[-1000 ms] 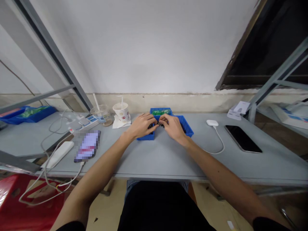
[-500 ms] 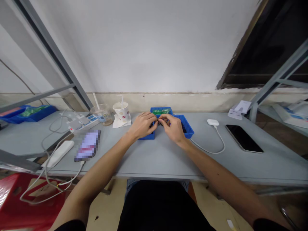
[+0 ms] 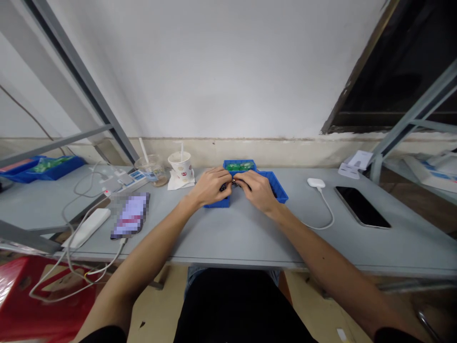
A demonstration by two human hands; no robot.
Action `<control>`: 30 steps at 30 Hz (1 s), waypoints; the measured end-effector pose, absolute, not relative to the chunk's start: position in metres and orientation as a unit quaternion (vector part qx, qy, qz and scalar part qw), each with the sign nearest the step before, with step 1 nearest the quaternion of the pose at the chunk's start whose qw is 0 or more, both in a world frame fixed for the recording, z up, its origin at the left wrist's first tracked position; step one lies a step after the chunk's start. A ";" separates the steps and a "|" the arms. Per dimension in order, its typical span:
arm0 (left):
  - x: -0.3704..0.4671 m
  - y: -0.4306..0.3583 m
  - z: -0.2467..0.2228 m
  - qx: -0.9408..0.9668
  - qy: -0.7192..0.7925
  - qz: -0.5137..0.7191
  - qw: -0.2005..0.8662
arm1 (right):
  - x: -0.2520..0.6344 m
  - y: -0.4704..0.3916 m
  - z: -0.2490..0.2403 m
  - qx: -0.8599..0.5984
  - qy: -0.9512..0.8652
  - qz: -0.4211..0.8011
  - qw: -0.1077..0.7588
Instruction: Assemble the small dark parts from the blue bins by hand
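My left hand (image 3: 213,186) and my right hand (image 3: 257,190) meet fingertip to fingertip above the bins. Their fingers are pinched around a small dark piece (image 3: 234,182), too tiny to name. Beneath my left hand shows part of a blue bin (image 3: 218,204) with dark bits in it. Another blue bin (image 3: 281,189), also holding dark contents, lies behind and to the right of my right hand, which partly hides it. Just beyond both hands stands a third blue bin (image 3: 238,162) with green items inside.
Left of the bins are a paper cup (image 3: 180,167), a clear plastic cup (image 3: 154,171), a power strip (image 3: 134,180) and a phone (image 3: 130,215). To the right lie a white earphone case (image 3: 316,183) on a cable and a black phone (image 3: 362,206). A red stool (image 3: 46,305) stands lower left.
My right hand has turned slightly and shifted a little left, its fingers lying flatter over the piece. My left hand stays almost where it was.
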State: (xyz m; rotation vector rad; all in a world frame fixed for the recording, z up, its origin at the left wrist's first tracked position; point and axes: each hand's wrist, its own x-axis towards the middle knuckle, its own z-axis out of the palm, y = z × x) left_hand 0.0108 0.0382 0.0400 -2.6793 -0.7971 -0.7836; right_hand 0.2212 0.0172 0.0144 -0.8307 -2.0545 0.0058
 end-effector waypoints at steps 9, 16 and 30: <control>0.011 0.038 0.038 -0.917 -0.277 -0.263 0.114 | 0.218 0.016 0.011 -0.358 -0.826 -0.007 0.434; 0.013 0.038 0.035 -0.913 -0.277 -0.272 0.125 | 0.216 0.015 0.008 -0.389 -0.821 -0.012 0.417; 0.015 0.037 0.036 -0.902 -0.291 -0.279 0.151 | 0.214 0.011 0.011 -0.416 -0.828 -0.025 0.375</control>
